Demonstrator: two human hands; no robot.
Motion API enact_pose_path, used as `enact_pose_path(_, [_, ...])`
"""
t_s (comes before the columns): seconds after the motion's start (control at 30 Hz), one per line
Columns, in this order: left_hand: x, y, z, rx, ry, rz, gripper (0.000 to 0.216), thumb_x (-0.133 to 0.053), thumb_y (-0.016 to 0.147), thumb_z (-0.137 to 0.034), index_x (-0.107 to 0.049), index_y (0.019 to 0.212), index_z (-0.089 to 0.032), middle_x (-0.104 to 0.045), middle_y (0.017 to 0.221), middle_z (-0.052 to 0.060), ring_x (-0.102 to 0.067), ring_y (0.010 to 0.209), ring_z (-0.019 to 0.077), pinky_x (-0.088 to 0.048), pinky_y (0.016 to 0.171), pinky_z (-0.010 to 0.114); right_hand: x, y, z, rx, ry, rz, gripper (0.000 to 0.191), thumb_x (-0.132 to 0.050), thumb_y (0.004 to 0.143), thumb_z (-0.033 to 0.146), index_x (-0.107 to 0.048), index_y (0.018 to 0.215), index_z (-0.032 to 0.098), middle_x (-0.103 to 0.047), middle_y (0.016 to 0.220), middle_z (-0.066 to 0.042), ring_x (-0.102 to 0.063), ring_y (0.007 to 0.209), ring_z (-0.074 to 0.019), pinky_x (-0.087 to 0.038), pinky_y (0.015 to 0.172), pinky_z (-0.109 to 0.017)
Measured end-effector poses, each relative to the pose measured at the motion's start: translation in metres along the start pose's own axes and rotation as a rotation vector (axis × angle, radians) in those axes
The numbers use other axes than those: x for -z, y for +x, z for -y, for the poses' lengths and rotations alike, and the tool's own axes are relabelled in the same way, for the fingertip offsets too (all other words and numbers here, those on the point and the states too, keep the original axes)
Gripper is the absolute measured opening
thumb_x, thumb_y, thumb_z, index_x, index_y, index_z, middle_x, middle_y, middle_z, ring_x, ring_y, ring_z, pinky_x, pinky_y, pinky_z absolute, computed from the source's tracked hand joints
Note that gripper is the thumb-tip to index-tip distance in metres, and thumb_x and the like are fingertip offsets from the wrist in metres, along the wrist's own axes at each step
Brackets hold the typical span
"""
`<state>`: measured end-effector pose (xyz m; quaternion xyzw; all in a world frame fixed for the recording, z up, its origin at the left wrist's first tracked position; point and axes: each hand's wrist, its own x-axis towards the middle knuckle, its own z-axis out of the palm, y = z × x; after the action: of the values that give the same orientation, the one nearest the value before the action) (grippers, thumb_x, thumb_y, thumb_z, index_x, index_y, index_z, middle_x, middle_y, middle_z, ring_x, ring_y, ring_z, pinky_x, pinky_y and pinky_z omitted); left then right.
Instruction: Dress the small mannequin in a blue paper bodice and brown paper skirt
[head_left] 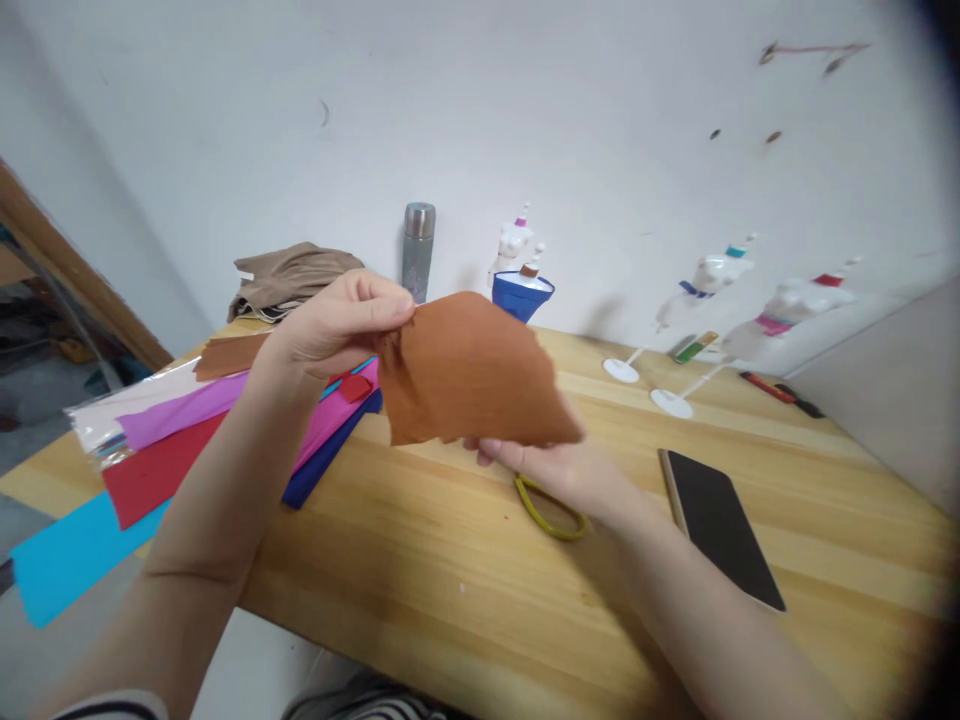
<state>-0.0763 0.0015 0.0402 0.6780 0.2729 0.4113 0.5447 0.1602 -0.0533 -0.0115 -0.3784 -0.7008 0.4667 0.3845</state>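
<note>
My left hand (pixel 349 318) pinches the upper left corner of a brown piece of fabric (pixel 472 375) between thumb and fingers. The fabric is held up above the table, with a curved top and a ragged right edge. At its lower edge my right hand (pixel 559 468) closes on the cloth, which hides some of the fingers. Just below that hand shows a yellow loop handle (pixel 551 515), like that of scissors; the rest of it is hidden, and I cannot tell if the hand touches it.
Fabric pieces in red (pixel 161 470), light blue (pixel 90 550) and other colours lie left on the wooden table (pixel 390 560). Behind stand folded brown cloth (pixel 300 275), a grey flask (pixel 418 250) and several small white mannequins, one in blue cloth (pixel 521 297). A black notebook-like slab (pixel 724 520) lies right.
</note>
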Motion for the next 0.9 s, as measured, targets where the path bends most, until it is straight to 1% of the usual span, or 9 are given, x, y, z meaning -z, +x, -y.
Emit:
enact_pose_path(0.13, [-0.023,-0.003,-0.005,-0.023,0.011,-0.024,0.041,-0.069,0.082,-0.046,-0.057,0.057,-0.016,-0.05,0.047,-0.001,-0.062,0.059,0.0157,-0.043,0.053,0.024,-0.007,-0.013,0.01,0.023,-0.205,0.04,0.02,-0.076,0.067,0.034,-0.06,0.073,0.025,-0.064,0.072,-0.002,-0.061,0.066,-0.0195,-0.05,0.061,-0.034])
enact_pose_path(0.23, [-0.036,-0.006,-0.008,-0.051,0.029,-0.037,0.038,-0.066,0.086,-0.042,-0.06,0.061,-0.014,-0.057,0.054,0.001,-0.058,0.056,0.0125,-0.043,0.053,0.023,-0.007,-0.019,0.01,0.091,-0.225,0.038,0.025,-0.075,0.069,0.042,-0.062,0.082,0.025,-0.066,0.077,-0.005,-0.061,0.068,-0.0221,-0.049,0.063,-0.038])
enact_pose_path(0.33, [-0.045,-0.011,-0.012,-0.067,0.13,-0.092,0.038,-0.065,0.087,-0.046,-0.063,0.066,-0.014,-0.064,0.062,0.004,-0.056,0.055,0.0121,-0.044,0.052,0.025,-0.006,-0.02,0.004,0.141,-0.125,-0.05,0.029,-0.065,0.08,0.053,-0.061,0.087,0.026,-0.065,0.076,-0.006,-0.061,0.067,-0.0234,-0.05,0.061,-0.039])
enact_pose_path(0.4, [-0.049,-0.013,-0.014,-0.076,0.243,-0.127,0.041,-0.061,0.089,-0.049,-0.063,0.068,-0.014,-0.064,0.062,0.005,-0.057,0.058,0.0143,-0.044,0.052,0.026,-0.008,-0.021,0.0,0.135,-0.081,-0.154,0.034,-0.06,0.086,0.061,-0.061,0.083,0.027,-0.063,0.072,-0.005,-0.06,0.062,-0.0226,-0.049,0.057,-0.039])
enact_pose_path(0.5, [-0.053,-0.014,-0.015,-0.088,0.338,-0.163,0.042,-0.056,0.091,-0.049,-0.061,0.067,-0.015,-0.058,0.059,0.004,-0.055,0.06,0.0146,-0.043,0.052,0.025,-0.01,-0.022,-0.003,0.124,-0.085,-0.224,0.043,-0.056,0.091,0.064,-0.059,0.069,0.027,-0.063,0.066,-0.005,-0.057,0.056,-0.0206,-0.047,0.053,-0.037])
enact_pose_path(0.57, [-0.054,-0.012,-0.013,-0.098,0.351,-0.221,0.042,-0.058,0.089,-0.047,-0.056,0.061,-0.016,-0.051,0.055,0.001,-0.049,0.057,0.0119,-0.038,0.05,0.024,-0.013,-0.023,-0.003,0.137,-0.119,-0.192,0.049,-0.053,0.094,0.062,-0.059,0.062,0.026,-0.064,0.062,-0.005,-0.057,0.055,-0.0199,-0.046,0.053,-0.036])
enact_pose_path(0.7, [-0.054,-0.008,-0.007,-0.119,0.385,-0.339,0.047,-0.059,0.086,-0.041,-0.039,0.05,-0.018,-0.035,0.05,-0.002,-0.031,0.052,0.0074,-0.023,0.046,0.024,-0.018,-0.026,-0.001,0.188,-0.213,-0.136,0.052,-0.052,0.096,0.059,-0.06,0.057,0.025,-0.063,0.058,-0.005,-0.059,0.057,-0.02,-0.044,0.054,-0.034])
enact_pose_path(0.83, [-0.053,-0.006,-0.006,-0.105,0.431,-0.329,0.046,-0.057,0.088,-0.04,-0.037,0.052,-0.018,-0.03,0.051,-0.003,-0.027,0.053,0.0073,-0.02,0.047,0.026,-0.022,-0.027,0.001,0.206,-0.262,-0.139,0.051,-0.055,0.095,0.053,-0.055,0.053,0.024,-0.056,0.054,-0.004,-0.056,0.055,-0.0185,-0.041,0.052,-0.032])
enact_pose_path(0.9, [-0.054,-0.006,-0.006,-0.102,0.484,-0.244,0.044,-0.051,0.091,-0.041,-0.039,0.055,-0.018,-0.031,0.053,-0.002,-0.027,0.053,0.0077,-0.021,0.047,0.026,-0.024,-0.026,0.0,0.213,-0.241,-0.141,0.047,-0.059,0.092,0.051,-0.054,0.054,0.024,-0.056,0.055,-0.003,-0.055,0.056,-0.018,-0.042,0.054,-0.032])
